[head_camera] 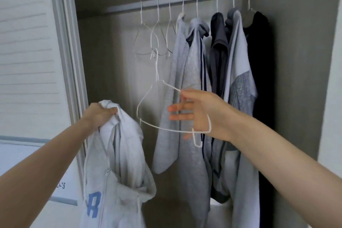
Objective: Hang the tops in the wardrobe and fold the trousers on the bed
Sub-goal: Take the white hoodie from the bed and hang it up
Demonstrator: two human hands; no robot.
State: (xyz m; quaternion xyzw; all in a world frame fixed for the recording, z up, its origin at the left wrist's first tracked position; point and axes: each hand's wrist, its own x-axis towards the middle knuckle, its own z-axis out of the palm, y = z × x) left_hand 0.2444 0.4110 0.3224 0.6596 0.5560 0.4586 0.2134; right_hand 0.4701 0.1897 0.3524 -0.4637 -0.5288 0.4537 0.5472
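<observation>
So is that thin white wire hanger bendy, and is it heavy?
The thin white wire hanger probably flexes a little; its frame is very slim. It looks light, since the right hand holds it by a fingertip pinch. It may swing or snag, its hook sitting near the empty hangers.

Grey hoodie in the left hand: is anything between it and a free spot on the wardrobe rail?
Nothing solid blocks the way. The grey hoodie, gripped by the left hand, is not on the white hanger that the right hand pinches. Empty hangers take the rail at left.
</observation>
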